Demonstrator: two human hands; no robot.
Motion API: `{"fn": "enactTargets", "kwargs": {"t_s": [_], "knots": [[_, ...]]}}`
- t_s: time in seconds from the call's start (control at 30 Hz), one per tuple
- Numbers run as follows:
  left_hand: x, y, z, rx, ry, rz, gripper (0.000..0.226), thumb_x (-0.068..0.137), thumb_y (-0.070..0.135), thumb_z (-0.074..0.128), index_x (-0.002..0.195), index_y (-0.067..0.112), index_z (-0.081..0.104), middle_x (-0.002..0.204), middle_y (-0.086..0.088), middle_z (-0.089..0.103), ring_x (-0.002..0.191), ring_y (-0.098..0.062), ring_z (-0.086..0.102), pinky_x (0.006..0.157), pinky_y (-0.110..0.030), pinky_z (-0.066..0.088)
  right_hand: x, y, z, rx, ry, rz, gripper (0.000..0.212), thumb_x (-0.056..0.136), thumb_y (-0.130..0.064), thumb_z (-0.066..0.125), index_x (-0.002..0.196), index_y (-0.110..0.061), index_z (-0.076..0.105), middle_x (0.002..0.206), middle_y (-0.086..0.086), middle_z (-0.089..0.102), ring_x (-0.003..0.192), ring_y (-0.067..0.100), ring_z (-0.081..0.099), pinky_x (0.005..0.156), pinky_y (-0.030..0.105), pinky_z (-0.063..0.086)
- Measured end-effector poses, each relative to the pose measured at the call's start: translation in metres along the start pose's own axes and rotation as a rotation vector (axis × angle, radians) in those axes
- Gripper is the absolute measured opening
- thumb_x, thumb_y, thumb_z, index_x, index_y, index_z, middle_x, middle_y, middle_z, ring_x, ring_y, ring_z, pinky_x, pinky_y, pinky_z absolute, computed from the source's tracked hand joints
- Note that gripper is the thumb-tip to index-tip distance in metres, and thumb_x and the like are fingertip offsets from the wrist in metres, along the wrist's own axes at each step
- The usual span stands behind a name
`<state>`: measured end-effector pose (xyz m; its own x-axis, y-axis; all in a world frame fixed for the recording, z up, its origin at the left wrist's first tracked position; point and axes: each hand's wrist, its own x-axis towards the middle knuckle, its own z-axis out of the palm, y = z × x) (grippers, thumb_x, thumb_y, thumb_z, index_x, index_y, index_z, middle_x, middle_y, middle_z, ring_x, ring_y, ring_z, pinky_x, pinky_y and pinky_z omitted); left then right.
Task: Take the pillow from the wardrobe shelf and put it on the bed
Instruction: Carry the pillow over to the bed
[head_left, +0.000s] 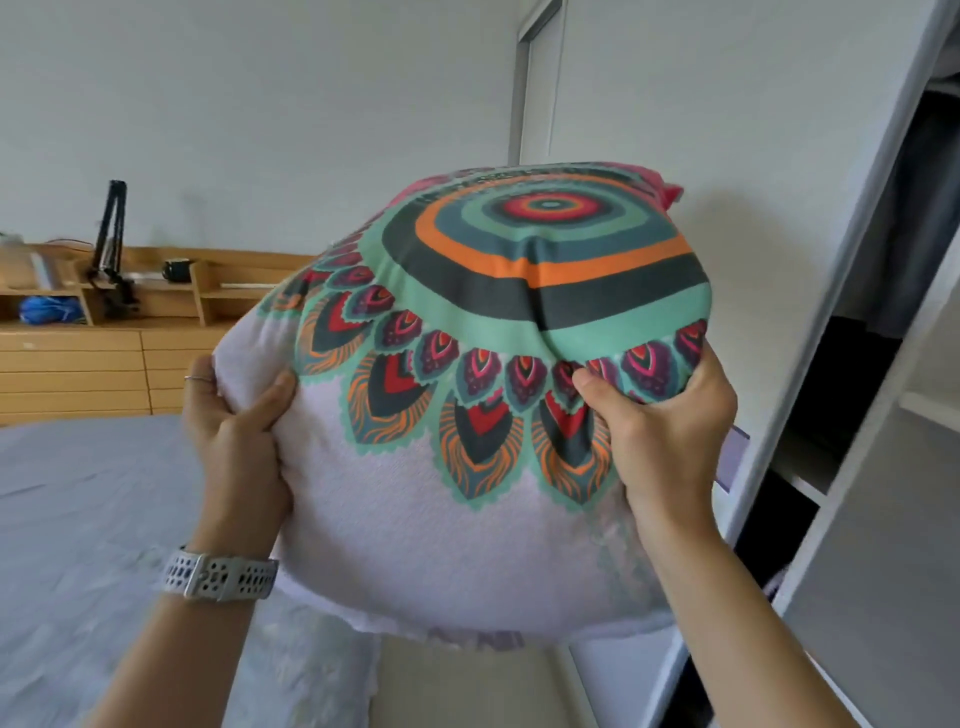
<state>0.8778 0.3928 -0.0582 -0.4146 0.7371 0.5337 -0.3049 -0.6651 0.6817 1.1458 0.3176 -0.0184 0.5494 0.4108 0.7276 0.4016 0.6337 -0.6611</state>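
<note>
Head camera view, looking forward and slightly down. A round patterned pillow (467, 374) fills the middle of the frame, held up in the air at chest height. Its upper part shows green, orange, dark grey and red rings with feather-like petals; the lower part is pale lilac.

Both hands are closed on the pillow. The left hand (234, 421), with a ring on one finger and a perforated white watch strap on the wrist, clasps the left edge, thumb pressed into the front. The right hand (670, 426) pinches the fabric at the right side, thumb on the front.

The open wardrobe (852, 332) stands to the right, white frame and dark shelves visible, with the pillow clear of it. The bed (88, 519), covered in a grey-blue sheet, lies to the lower left, below and beside the pillow but not touching it. A wooden headboard shelf unit (130, 322) sits behind.

Judging from this, the pillow is already off the shelf; carrying it over and setting it down on the bed is left.
</note>
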Motion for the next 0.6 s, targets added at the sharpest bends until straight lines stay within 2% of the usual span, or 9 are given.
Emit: {"fn": "enactTargets", "kwargs": {"t_s": [0.07, 0.13, 0.23, 0.33, 0.47, 0.6], "knots": [[0.019, -0.009, 0.003, -0.011, 0.022, 0.021, 0.030, 0.081, -0.003, 0.067, 0.092, 0.022, 0.054, 0.106, -0.015, 0.062, 0.096, -0.026, 0.062, 0.086, -0.045, 0.052, 0.020, 0.014, 0.020, 0.015, -0.016, -0.002, 0.049, 0.056, -0.015, 0.086, 0.101, -0.011, 0.068, 0.090, -0.005, 0.075, 0.081, 0.008, 0.072, 0.076, 0.026, 0.058], [0.035, -0.019, 0.008, -0.012, 0.037, 0.038, 0.030, 0.080, -0.002, 0.069, 0.093, 0.022, 0.055, 0.107, -0.016, 0.063, 0.097, -0.027, 0.063, 0.087, -0.046, 0.053, 0.037, 0.029, 0.035, 0.021, -0.022, 0.002, 0.050, 0.055, -0.018, 0.086, 0.101, -0.012, 0.068, 0.092, -0.001, 0.076, 0.083, 0.014, 0.073, 0.079, 0.034, 0.059], [0.057, -0.041, 0.019, -0.009, 0.062, 0.071, 0.031, 0.078, -0.001, 0.071, 0.093, 0.021, 0.055, 0.101, -0.008, 0.067, 0.094, -0.023, 0.066, 0.085, -0.043, 0.057, 0.060, 0.058, 0.053, 0.027, -0.029, 0.008, 0.053, 0.054, -0.021, 0.086, 0.103, -0.011, 0.068, 0.094, 0.003, 0.076, 0.085, 0.018, 0.074, 0.079, 0.042, 0.059], [0.078, -0.070, 0.033, -0.003, 0.070, 0.084, 0.031, 0.077, 0.001, 0.072, 0.092, 0.021, 0.054, 0.099, -0.008, 0.067, 0.094, -0.025, 0.067, 0.085, -0.045, 0.057, 0.083, 0.091, 0.069, 0.034, -0.026, 0.014, 0.055, 0.054, -0.022, 0.086, 0.104, -0.010, 0.068, 0.095, 0.003, 0.076, 0.086, 0.018, 0.074, 0.079, 0.042, 0.060], [0.105, -0.115, 0.058, 0.039, 0.115, 0.122, 0.031, 0.078, 0.002, 0.072, 0.099, 0.016, 0.054, 0.099, -0.008, 0.066, 0.092, -0.023, 0.066, 0.085, -0.046, 0.056, 0.111, 0.141, 0.095, 0.024, -0.024, -0.002, 0.049, 0.055, -0.023, 0.085, 0.101, -0.014, 0.068, 0.088, -0.006, 0.074, 0.080, 0.010, 0.072, 0.076, 0.035, 0.059], [0.132, -0.165, 0.086, 0.076, 0.128, 0.152, 0.029, 0.080, 0.005, 0.072, 0.095, 0.023, 0.055, 0.098, -0.004, 0.068, 0.093, -0.023, 0.067, 0.082, -0.044, 0.059, 0.147, 0.198, 0.120, -0.009, -0.048, 0.012, 0.051, 0.056, -0.027, 0.083, 0.103, -0.014, 0.068, 0.091, -0.002, 0.075, 0.084, 0.017, 0.071, 0.080, 0.041, 0.057]]}}
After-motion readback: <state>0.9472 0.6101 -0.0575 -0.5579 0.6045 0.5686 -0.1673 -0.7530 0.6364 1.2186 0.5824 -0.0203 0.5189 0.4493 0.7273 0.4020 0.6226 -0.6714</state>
